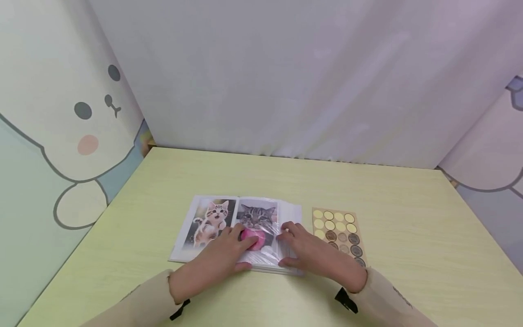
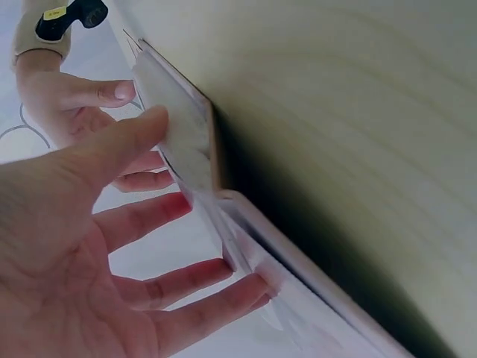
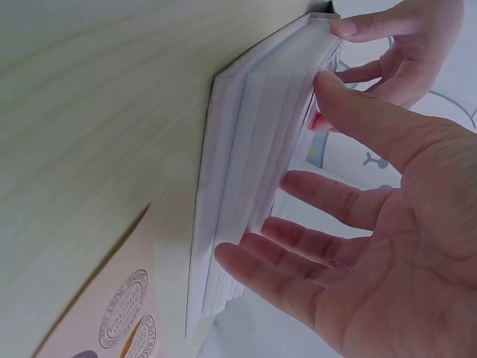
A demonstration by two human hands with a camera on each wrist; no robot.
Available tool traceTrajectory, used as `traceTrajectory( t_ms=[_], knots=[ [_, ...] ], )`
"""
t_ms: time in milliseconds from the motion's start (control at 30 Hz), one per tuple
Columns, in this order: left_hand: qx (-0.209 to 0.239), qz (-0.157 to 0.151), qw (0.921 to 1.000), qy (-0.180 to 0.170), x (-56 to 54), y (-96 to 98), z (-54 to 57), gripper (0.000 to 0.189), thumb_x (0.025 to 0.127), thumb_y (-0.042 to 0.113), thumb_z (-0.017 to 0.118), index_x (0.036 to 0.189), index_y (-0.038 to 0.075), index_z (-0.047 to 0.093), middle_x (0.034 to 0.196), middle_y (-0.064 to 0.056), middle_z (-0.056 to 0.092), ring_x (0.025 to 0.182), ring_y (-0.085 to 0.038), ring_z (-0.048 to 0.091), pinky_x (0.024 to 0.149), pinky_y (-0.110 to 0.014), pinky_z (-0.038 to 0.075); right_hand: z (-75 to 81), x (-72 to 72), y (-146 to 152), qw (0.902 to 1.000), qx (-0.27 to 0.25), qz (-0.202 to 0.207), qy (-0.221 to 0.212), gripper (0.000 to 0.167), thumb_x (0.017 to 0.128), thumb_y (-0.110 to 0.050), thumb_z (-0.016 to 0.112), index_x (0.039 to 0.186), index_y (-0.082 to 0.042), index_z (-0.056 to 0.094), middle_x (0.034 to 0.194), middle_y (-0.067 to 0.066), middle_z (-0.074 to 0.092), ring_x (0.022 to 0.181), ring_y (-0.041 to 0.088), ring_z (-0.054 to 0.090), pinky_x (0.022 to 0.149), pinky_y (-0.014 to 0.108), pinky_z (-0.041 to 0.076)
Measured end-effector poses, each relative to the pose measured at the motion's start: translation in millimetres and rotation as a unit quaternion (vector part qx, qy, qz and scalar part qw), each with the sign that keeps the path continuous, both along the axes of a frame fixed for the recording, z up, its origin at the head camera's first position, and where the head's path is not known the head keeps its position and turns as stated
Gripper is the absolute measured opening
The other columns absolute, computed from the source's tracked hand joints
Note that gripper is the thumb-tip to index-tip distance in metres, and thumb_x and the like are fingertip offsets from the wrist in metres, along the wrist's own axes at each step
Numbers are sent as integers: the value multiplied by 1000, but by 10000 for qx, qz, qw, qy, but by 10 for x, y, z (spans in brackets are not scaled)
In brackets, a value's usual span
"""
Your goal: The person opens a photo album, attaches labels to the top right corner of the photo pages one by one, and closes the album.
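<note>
An open photo album lies on the table, with a kitten picture on its left page and a grey cat picture under glossy clear film on its right. My left hand rests across the middle of the album, fingertips on the pages. At the right page's edge, my right hand touches the sheets with its fingers spread. The right wrist view shows the thick stack of page edges beside those fingers. A pink round patch shows by the left fingers; whether it is printed or loose I cannot tell.
A brown sheet of round stickers, pale yellow and dark printed, lies right of the album, partly behind the right forearm. The pale wooden table meets a light curtain at the back. Cartoon-printed cloth hangs at the left.
</note>
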State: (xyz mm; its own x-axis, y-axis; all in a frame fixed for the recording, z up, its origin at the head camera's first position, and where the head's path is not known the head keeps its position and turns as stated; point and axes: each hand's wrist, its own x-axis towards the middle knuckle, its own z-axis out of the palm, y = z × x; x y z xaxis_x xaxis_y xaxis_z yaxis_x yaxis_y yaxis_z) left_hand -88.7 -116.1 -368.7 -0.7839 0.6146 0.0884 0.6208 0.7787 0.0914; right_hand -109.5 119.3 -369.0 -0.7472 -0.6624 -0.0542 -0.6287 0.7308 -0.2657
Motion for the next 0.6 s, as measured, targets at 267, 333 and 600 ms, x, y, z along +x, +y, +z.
traceTrajectory(
  t_ms=[267,333,600],
  knots=[
    [116,27,9999,-86,4,0,-7,56,76,44,71,124,17,59,115,-16,52,91,-28,54,71,-41,53,2,10,13,10000,-34,-52,-74,51,80,-34,71,119,-3,58,126,13,47,112,25,50,88,36,51],
    [125,27,9999,-73,9,6,4,54,76,43,71,123,17,59,115,-15,53,92,-28,54,71,-41,53,0,11,28,10000,-43,-40,-75,51,80,-34,71,119,-4,58,126,13,47,112,25,50,86,36,52],
    [123,101,9996,-212,19,34,40,53,76,41,72,122,16,60,119,-17,52,98,-31,54,72,-43,53,11,-20,141,9997,-223,-102,-81,49,80,-33,72,119,-6,59,124,10,51,110,24,52,89,37,50]
  ],
)
